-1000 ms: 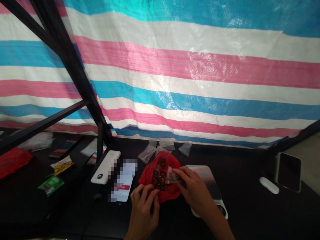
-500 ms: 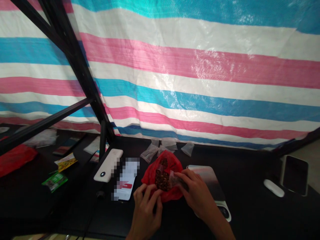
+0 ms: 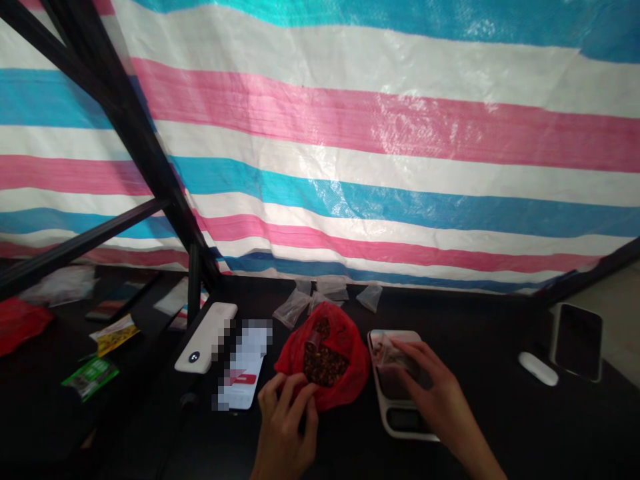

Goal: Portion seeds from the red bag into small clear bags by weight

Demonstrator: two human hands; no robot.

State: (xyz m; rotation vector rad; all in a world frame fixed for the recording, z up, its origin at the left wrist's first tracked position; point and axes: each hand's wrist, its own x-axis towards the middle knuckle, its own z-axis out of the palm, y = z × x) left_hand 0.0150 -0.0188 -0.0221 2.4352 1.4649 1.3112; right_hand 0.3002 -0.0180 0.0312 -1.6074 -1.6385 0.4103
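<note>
A red plastic bag point(image 3: 353, 390) stands open on the black table, holding small brown pieces like beans or kernels point(image 3: 325, 365). Among them lies a small clear object point(image 3: 314, 341), perhaps a cup. My left hand point(image 3: 289, 420) has curled fingers on the near left rim of the bag. Over the plate of a white digital scale point(image 3: 383, 410), my right hand point(image 3: 434, 383) pinches a small clear plastic bag point(image 3: 387, 353) with something brownish inside. Whether this little bag touches the plate I cannot tell. The right hand covers part of the scale.
Several clear small bags point(image 3: 293, 308) lie behind the red bag. A lit phone point(image 3: 253, 360) and a white power bank point(image 3: 207, 337) are on the left. At the right are a white oval object point(image 3: 539, 369) and another phone point(image 3: 579, 341). A black frame post point(image 3: 135, 143) rises at left.
My right hand has moved right, carrying the small clear bag from the red bag to above the scale. My left hand stays at the red bag's rim. The view has shifted slightly.
</note>
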